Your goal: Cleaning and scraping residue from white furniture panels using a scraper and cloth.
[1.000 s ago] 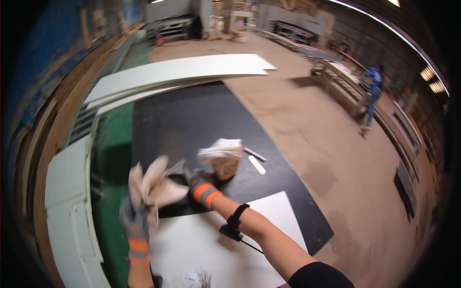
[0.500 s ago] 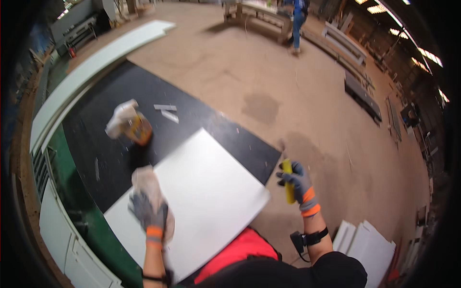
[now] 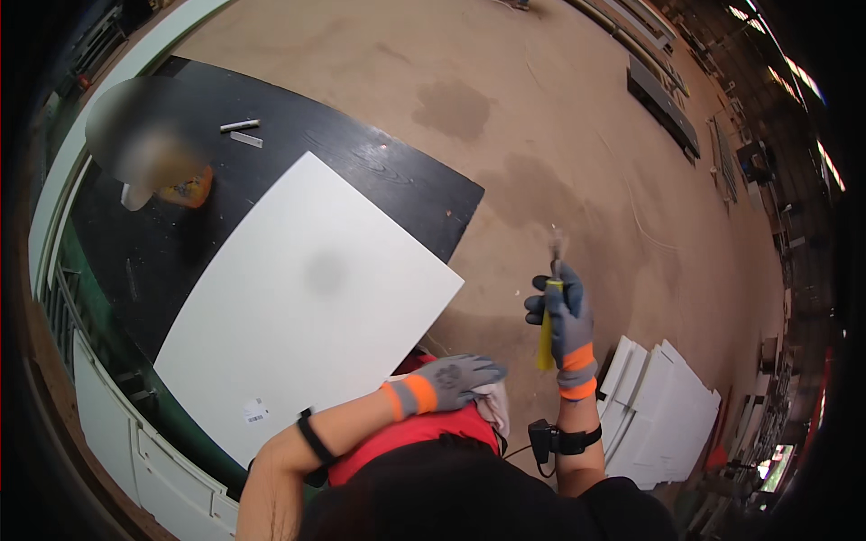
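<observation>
My left hand, in a grey glove with an orange cuff, lies across the red apron at my front. Its fingers point right, and a pale cloth hangs from beneath them, held by that hand. Raised over the floor at the right, my gloved right hand is closed round a yellow-handled tool. The tool's slim metal end points away from me; its tip is too blurred to make out. A white panel with a small printed label lies left of my hands.
Under the panel is a black tabletop, bearing two short pale strips and an orange container, partly blurred. Long white boards run along its left. Several white panels are stacked at the lower right.
My left hand has moved off the panel to my apron, taking the cloth along. My right hand still holds the yellow-handled tool. The view has tilted further down.
</observation>
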